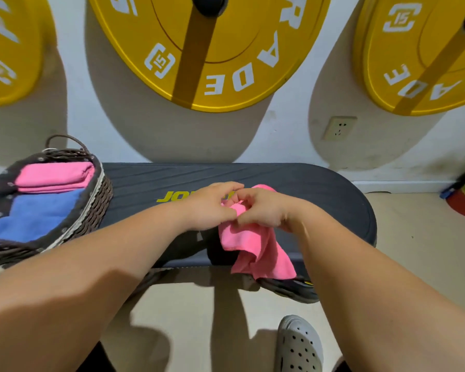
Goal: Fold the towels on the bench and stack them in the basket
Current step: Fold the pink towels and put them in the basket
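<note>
- 2 towels already lie folded in the basket [91, 208], which sits on the left end of the bench [293, 181]: a folded pink towel [54, 177] toward the far side and a blue towel [38, 213] nearer the person.
- 1 loose pink towel [255, 245] is left. It lies near the middle of the bench and spills over the front edge, crumpled and not yet folded.
- The left hand [212, 208] and right hand [263, 208] touch each other above it, fingers curled and pinching the cloth's upper edge.
- No other unfolded towel shows on the bench, so I judge the task to be near its end: fold this one, then stack it in the basket.
- The towels look soft and thin, with a fine matte nap, and the loose one hangs in limp folds.
- The basket is dark woven wicker with a paler band at the rim and a dark dotted liner.
- The bench top is dark, matte and round-ended, with shallow diagonal grooves and yellow lettering.
</note>
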